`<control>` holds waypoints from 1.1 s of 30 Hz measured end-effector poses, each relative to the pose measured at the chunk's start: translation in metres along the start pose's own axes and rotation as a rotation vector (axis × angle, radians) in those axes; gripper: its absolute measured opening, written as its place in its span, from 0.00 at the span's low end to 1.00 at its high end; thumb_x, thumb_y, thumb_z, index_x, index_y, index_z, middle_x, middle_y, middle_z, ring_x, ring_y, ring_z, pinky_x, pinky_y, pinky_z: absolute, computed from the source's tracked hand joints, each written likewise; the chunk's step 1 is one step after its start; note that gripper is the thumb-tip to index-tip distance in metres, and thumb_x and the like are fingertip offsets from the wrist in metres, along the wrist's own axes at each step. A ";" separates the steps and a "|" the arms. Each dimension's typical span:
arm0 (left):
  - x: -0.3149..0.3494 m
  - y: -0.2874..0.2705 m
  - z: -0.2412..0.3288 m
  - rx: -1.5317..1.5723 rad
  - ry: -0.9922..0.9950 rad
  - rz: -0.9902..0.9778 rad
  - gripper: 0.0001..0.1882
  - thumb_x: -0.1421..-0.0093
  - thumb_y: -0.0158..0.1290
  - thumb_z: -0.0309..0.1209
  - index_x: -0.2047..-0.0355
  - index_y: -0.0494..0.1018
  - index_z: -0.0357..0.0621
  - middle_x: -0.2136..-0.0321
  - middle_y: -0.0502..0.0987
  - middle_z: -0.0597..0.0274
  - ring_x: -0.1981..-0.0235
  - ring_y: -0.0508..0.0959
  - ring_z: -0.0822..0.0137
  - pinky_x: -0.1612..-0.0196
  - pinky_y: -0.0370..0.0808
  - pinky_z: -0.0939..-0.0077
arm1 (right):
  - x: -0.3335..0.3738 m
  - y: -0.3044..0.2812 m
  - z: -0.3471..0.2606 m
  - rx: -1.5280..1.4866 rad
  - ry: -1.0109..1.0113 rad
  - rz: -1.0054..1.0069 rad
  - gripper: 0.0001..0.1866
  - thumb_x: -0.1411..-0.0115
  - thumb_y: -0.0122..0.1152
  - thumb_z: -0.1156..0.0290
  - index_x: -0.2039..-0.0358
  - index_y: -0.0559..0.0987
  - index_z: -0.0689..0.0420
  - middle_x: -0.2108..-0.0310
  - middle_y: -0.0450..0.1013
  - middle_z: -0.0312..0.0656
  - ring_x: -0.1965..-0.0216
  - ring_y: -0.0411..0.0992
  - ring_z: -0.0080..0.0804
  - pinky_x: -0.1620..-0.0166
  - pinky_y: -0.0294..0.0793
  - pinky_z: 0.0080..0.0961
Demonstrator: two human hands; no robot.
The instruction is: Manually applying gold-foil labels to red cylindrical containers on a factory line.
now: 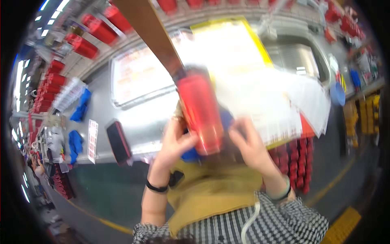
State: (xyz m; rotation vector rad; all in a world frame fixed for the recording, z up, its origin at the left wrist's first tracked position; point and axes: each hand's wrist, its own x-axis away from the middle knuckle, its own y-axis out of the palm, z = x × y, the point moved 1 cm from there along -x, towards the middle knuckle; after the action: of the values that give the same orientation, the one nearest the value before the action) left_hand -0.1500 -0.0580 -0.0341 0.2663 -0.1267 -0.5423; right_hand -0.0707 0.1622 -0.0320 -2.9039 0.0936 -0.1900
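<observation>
A large red cylinder [200,110] with a dark upper end stands out in front of me, blurred; I cannot make out its kind. A long brown strip [152,32] runs from the top edge to its dark end. My left hand [174,140] is at the cylinder's left side, thumb against its edge; its other fingers are partly hidden and smeared, so a grip cannot be confirmed. To the right of the cylinder is my right hand [246,140], apart from it, thumb and fingers spread with nothing visible between them. Something blue [190,153] shows partly behind the cylinder.
Under it all is a metal bench [140,118] with printed sheets [260,101], a yellow-edged board [258,40] and a covered tray [142,73]. A phone-like dark slab [118,140] lies at the left edge. Red bins [99,28] line the back; blue cloths [75,144] lie left.
</observation>
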 end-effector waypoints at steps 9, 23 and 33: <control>0.015 0.009 -0.003 0.006 -0.046 -0.007 0.55 0.42 0.64 0.33 0.25 0.39 0.36 0.27 0.52 0.53 0.27 0.55 0.60 0.27 0.50 0.62 | 0.002 0.001 0.007 -0.108 -0.006 0.030 0.12 0.32 0.59 0.70 0.54 0.70 0.62 0.63 0.71 0.38 0.60 0.68 0.23 0.54 0.69 0.22; 0.004 0.007 0.001 -0.060 -0.063 0.024 0.51 0.40 0.64 0.26 0.26 0.43 0.36 0.30 0.57 0.53 0.29 0.58 0.60 0.27 0.55 0.61 | -0.004 0.001 -0.031 -0.071 -0.011 0.089 0.17 0.38 0.69 0.69 0.57 0.70 0.62 0.68 0.73 0.40 0.66 0.71 0.22 0.61 0.73 0.23; 0.005 0.008 0.000 -0.030 -0.036 0.031 0.49 0.39 0.64 0.27 0.27 0.44 0.34 0.32 0.60 0.50 0.31 0.62 0.60 0.29 0.57 0.61 | 0.001 -0.001 -0.047 -0.020 -0.074 0.093 0.17 0.39 0.69 0.69 0.57 0.70 0.62 0.70 0.74 0.40 0.69 0.73 0.24 0.64 0.74 0.25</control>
State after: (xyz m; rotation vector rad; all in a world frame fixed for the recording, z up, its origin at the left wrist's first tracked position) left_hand -0.1416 -0.0537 -0.0319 0.2247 -0.1572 -0.5183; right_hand -0.0765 0.1523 0.0140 -2.9146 0.2178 -0.0656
